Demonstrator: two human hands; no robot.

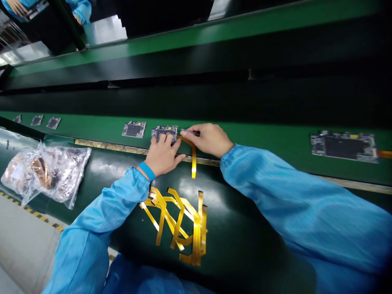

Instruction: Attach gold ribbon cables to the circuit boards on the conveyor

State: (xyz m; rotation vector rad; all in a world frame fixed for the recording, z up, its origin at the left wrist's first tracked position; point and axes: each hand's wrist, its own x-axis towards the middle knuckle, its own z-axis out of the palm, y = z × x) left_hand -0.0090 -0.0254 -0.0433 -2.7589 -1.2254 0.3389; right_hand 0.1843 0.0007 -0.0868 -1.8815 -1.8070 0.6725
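Note:
My left hand [163, 155] rests on a small circuit board [164, 132] lying on the green conveyor belt [260, 139], fingers pressing down on its lower edge. My right hand [210, 139] is closed on a thin dark tool [190, 132] pointed at the board's right edge. A yellow flex cable strip [193, 157] runs from the board down past the belt's edge, between my two hands. Both arms wear blue sleeves.
A pile of several yellow flex strips [180, 222] lies on the dark bench in front of me. More boards [134, 129] [344, 146] sit along the belt. A clear plastic bag of parts [45, 171] lies at left. Another person's blue sleeve [81, 10] shows at top left.

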